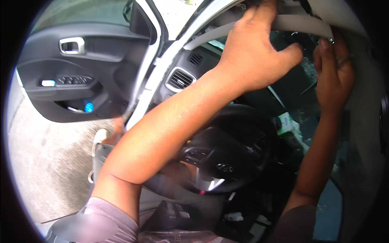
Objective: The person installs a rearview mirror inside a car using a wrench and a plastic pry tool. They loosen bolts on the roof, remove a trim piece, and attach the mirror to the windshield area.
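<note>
Strip [302, 25]: pale, curved, up high by the front window [306, 64].
Left hand [253, 50]: fingers over it, thumb out.
Right hand [335, 73]: at its end; cannot tell if gripping.
Strip care: best bent gently.
Door frame [150, 85]: hard edge, left.
Wheel [225, 158]: below; more room toward the open door [107, 44].

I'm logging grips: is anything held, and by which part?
A curved grey strip seems held: right hand at its right end, left hand across its middle; neither grip is fully visible.
</note>
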`<state>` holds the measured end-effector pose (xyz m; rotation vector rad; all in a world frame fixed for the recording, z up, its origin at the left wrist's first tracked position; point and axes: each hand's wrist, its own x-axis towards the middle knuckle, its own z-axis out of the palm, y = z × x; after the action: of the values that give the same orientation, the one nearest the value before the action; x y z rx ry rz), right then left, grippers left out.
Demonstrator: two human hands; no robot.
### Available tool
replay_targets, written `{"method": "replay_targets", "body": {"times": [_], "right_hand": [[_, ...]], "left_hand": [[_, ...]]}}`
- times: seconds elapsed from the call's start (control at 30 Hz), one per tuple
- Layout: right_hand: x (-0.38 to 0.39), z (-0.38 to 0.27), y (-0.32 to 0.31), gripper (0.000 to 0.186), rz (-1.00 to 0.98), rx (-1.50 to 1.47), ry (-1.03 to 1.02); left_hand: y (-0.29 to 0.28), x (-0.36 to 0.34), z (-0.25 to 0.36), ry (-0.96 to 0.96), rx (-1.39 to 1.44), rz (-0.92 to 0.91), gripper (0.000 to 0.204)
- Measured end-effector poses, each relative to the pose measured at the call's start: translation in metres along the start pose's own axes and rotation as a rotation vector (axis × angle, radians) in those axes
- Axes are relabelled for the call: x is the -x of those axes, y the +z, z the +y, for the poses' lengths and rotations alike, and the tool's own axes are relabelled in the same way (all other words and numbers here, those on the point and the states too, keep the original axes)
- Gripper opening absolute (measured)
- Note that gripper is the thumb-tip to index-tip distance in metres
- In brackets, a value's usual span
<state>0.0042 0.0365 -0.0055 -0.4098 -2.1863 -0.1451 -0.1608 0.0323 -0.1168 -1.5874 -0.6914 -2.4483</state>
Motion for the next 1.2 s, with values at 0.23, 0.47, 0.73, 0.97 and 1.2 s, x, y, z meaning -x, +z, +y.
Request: {"method": "replay_targets", "body": {"times": [0.23, 0.47, 0.73, 0.97, 1.2], "right_hand": [[-0.002, -0.003, 0.025, 0.024, 0.108, -0.356, -0.201], [-0.007, 0.028, 0.026, 0.031, 0.084, -0.234, -0.434], [-0.001, 0.01, 0.025, 0.03, 0.111, -0.318, -0.118], [0.006, -0.01, 0.03, 0.033, 0.141, -0.158, -0.059], [0.005, 0.001, 0.024, 0.033, 0.076, -0.245, -0.004]], "left_hand": [[-0.015, -0.016, 0.027, -0.489, 0.529, -0.32, 0.094], [-0.005, -0.007, 0.017, -0.398, 0.552, -0.309, 0.098], [-0.003, 0.005, 0.014, -0.284, 0.313, -0.299, 0.103], [-0.005, 0.004, 0.012, -0.285, 0.21, -0.257, 0.103], [-0.003, 0.005, -0.007, -0.214, 0.332, -0.231, 0.097]]}}
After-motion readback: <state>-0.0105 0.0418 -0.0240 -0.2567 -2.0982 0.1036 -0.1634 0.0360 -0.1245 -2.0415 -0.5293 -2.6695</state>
